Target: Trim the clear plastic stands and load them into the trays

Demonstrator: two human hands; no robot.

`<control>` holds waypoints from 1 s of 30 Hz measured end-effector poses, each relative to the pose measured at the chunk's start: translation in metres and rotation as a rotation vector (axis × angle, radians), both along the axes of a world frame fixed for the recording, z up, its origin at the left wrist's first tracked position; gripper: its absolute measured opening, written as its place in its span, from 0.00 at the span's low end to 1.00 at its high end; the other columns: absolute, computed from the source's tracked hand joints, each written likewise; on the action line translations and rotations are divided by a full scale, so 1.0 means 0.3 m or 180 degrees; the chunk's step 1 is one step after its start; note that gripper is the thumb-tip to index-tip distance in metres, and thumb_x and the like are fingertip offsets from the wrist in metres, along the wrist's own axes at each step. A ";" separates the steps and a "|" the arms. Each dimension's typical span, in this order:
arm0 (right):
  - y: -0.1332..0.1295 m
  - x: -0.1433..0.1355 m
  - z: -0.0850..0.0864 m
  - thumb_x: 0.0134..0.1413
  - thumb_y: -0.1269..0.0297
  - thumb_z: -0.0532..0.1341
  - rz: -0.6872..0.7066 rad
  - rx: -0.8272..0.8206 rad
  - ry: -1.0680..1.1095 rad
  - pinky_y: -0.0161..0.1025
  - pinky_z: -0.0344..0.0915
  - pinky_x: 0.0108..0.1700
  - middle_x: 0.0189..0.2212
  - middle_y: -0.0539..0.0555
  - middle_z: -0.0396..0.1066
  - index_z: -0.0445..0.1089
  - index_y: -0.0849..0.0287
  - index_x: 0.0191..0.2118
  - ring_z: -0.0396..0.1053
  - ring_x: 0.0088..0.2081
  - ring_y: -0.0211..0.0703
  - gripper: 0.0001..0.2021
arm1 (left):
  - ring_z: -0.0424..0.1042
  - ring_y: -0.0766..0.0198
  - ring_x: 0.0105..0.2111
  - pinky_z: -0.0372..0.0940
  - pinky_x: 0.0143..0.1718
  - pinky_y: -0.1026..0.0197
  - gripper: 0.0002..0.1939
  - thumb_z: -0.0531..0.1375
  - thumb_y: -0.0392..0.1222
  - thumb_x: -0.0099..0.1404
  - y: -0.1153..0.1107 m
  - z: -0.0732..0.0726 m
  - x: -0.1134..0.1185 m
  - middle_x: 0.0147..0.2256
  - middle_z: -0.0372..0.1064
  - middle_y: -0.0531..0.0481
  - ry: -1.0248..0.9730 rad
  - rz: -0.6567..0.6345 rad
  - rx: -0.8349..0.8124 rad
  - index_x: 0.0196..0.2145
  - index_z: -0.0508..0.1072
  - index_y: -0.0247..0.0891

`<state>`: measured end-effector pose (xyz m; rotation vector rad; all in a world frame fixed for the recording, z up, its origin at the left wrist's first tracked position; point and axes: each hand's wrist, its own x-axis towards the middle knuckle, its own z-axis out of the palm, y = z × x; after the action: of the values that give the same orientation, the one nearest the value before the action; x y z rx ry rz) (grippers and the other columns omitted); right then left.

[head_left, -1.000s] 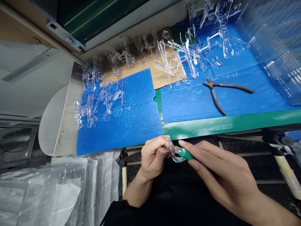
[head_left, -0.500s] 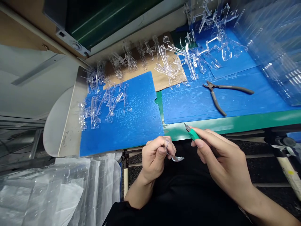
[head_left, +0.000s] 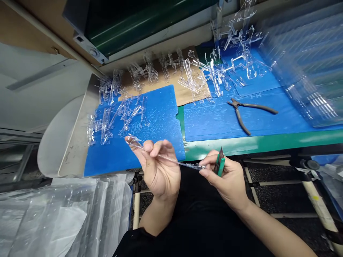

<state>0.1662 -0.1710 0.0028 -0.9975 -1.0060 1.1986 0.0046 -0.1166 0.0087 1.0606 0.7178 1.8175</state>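
A long, thin clear plastic part [head_left: 171, 159] stretches between my two hands, tilted down to the right. My left hand [head_left: 160, 175] pinches it near its left end, with the palm turned up. The part's right end is pinched between thumb and finger of my right hand [head_left: 232, 182]. That same hand also keeps a green-handled craft knife [head_left: 221, 166] tucked in its fingers, blade pointing up. On the blue sheet beyond the hands lie grey-handled cutting pliers [head_left: 238, 104], their handles spread.
Several clear moulded plastic pieces [head_left: 128, 114] lie on the left blue sheet [head_left: 160, 135]. More clear pieces [head_left: 214, 75] stand on cardboard [head_left: 174, 93] and blue sheeting behind. Clear plastic trays [head_left: 316, 71] are at right. Wrapped sheets [head_left: 69, 214] stand at lower left.
My left hand has opened out from a curled grip and turned the clear part lengthwise. My right hand has come leftward onto the part's end, and the knife now points upward in it.
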 end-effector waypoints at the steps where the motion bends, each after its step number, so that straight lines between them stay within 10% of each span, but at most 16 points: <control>1: 0.000 -0.003 -0.006 0.58 0.63 0.77 0.0003 -0.0015 0.0033 0.36 0.66 0.30 0.30 0.48 0.69 0.85 0.57 0.37 0.65 0.27 0.36 0.05 | 0.75 0.77 0.42 0.69 0.65 0.72 0.11 0.60 0.50 0.84 0.001 -0.008 -0.002 0.46 0.74 0.60 0.0031 0.0063 -0.0036 0.61 0.75 0.62; 5: -0.001 0.000 -0.038 0.61 0.65 0.75 -0.0186 0.0015 0.0109 0.36 0.66 0.33 0.35 0.49 0.68 0.85 0.54 0.39 0.64 0.29 0.34 0.01 | 0.72 0.65 0.66 0.70 0.70 0.55 0.15 0.57 0.49 0.85 -0.003 -0.024 -0.018 0.66 0.70 0.54 0.0587 0.0431 -0.0240 0.65 0.71 0.62; 9: 0.000 0.029 -0.022 0.63 0.67 0.75 -0.0558 0.0152 -0.0230 0.36 0.65 0.32 0.35 0.49 0.68 0.86 0.52 0.40 0.65 0.31 0.36 0.02 | 0.65 0.51 0.73 0.56 0.78 0.40 0.30 0.69 0.51 0.77 -0.032 -0.010 -0.045 0.71 0.67 0.48 0.2934 0.1625 0.1307 0.72 0.66 0.57; 12: 0.001 0.043 0.023 0.61 0.70 0.76 -0.0439 0.0488 -0.0733 0.34 0.65 0.30 0.35 0.48 0.69 0.87 0.52 0.41 0.65 0.30 0.35 0.06 | 0.78 0.53 0.61 0.47 0.80 0.42 0.16 0.61 0.42 0.82 -0.054 0.005 -0.053 0.58 0.80 0.43 0.4513 0.0767 0.1930 0.64 0.74 0.41; 16: -0.007 0.054 0.069 0.65 0.73 0.74 -0.0167 0.0949 -0.1256 0.35 0.69 0.32 0.37 0.49 0.69 0.85 0.53 0.48 0.67 0.30 0.34 0.10 | 0.81 0.60 0.42 0.67 0.64 0.49 0.10 0.54 0.30 0.81 -0.050 0.015 -0.054 0.42 0.84 0.46 0.4386 -0.0022 0.1742 0.51 0.75 0.36; 20: -0.010 0.104 0.088 0.73 0.63 0.69 0.0037 0.0781 -0.2027 0.38 0.73 0.34 0.48 0.56 0.72 0.74 0.55 0.66 0.67 0.29 0.35 0.20 | 0.78 0.60 0.38 0.64 0.62 0.47 0.08 0.57 0.31 0.81 -0.030 0.032 -0.073 0.37 0.81 0.51 0.4315 0.0204 0.1301 0.46 0.73 0.40; 25: -0.009 0.161 0.110 0.82 0.64 0.56 0.0428 0.0825 -0.3095 0.37 0.72 0.37 0.41 0.56 0.74 0.77 0.57 0.59 0.75 0.34 0.41 0.13 | 0.69 0.63 0.31 0.62 0.40 0.56 0.10 0.52 0.40 0.86 -0.016 0.041 -0.099 0.33 0.75 0.51 0.3944 -0.0065 0.1208 0.43 0.70 0.40; 30: -0.028 0.171 0.139 0.82 0.62 0.57 0.0559 0.0859 -0.3275 0.34 0.68 0.35 0.42 0.55 0.76 0.77 0.54 0.60 0.75 0.33 0.38 0.13 | 0.64 0.64 0.28 0.57 0.40 0.53 0.20 0.50 0.53 0.87 -0.009 0.029 -0.103 0.29 0.70 0.54 0.4084 0.0038 0.1239 0.39 0.69 0.39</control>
<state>0.2176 -0.1793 0.0445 -1.3421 -2.0257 0.5992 -0.0261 -0.1194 0.0175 2.5188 1.0692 1.1115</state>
